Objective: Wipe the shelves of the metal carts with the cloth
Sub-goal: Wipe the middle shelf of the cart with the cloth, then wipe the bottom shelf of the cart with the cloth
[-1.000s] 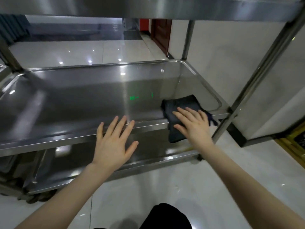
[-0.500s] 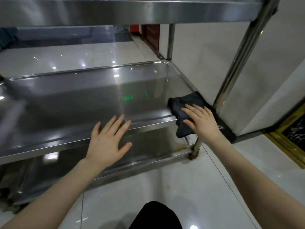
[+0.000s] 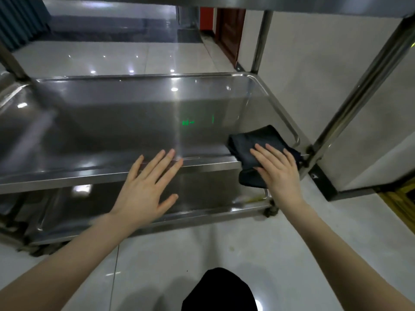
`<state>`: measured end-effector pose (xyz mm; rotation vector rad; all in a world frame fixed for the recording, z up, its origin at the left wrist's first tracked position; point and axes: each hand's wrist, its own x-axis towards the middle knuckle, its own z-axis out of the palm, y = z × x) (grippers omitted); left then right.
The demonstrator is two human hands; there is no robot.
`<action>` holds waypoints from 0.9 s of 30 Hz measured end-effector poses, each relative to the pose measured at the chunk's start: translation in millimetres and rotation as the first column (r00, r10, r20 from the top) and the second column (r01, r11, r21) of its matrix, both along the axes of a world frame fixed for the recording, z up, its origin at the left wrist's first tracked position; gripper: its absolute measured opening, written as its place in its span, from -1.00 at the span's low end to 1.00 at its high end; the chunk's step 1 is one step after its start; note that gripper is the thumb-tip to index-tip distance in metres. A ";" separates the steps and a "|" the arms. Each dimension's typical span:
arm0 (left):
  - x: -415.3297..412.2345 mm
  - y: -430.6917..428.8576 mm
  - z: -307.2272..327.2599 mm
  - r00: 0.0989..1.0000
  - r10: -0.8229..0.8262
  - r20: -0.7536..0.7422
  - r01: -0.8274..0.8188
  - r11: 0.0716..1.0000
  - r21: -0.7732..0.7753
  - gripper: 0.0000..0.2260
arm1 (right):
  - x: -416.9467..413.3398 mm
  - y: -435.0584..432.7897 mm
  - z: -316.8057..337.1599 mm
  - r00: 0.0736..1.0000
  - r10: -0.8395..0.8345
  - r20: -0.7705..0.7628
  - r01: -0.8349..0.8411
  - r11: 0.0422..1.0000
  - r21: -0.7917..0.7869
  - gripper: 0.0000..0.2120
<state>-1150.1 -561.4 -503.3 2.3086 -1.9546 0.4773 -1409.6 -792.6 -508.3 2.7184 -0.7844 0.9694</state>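
A: At the right hand?
B: Laid palm-down on the dark cloth, fingers straight and a little apart, pressing flat rather than pinching.
A: And the cloth's place?
B: Near right corner of the middle shelf of the metal cart. Folded, draped over the front lip, hanging a short way down toward the lower shelf. Just beside the near right post.
A: Over at the left hand?
B: Spread wide, holding nothing, fingertips at the front lip of the same shelf, thumb out to the side. Touching the metal or hovering just above it: cannot tell. Well apart from the cloth.
A: On the steel itself?
B: Reflections of ceiling lights as white spots, plus a small green glow to the left of the cloth and further back.
A: Around the cart?
B: Underside of an upper shelf across the top of the view. Pale glossy floor tiles below and beyond, a white wall to the right, a red-brown door far back. Something black and rounded at the bottom edge, between the forearms; no telling what.
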 end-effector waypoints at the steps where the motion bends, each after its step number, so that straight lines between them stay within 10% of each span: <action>1: -1.5 2.7 -4.5 1.000 -0.010 -0.003 0.010 1.000 -0.027 -0.33 | -7.6 -2.5 0.3 1.000 -0.009 0.013 0.009 1.000 0.017 -0.66; 16: 58.0 59.7 -106.0 0.988 -0.121 -0.092 0.137 0.971 0.196 -0.48 | 34.9 94.0 -57.7 0.979 0.141 0.148 -0.177 0.945 0.274 -0.64; 27: 108.2 139.3 -198.0 0.992 -0.058 -0.113 0.097 0.921 0.377 -0.43 | 143.5 156.2 -180.3 0.982 -0.089 0.169 -0.075 0.630 0.773 -0.72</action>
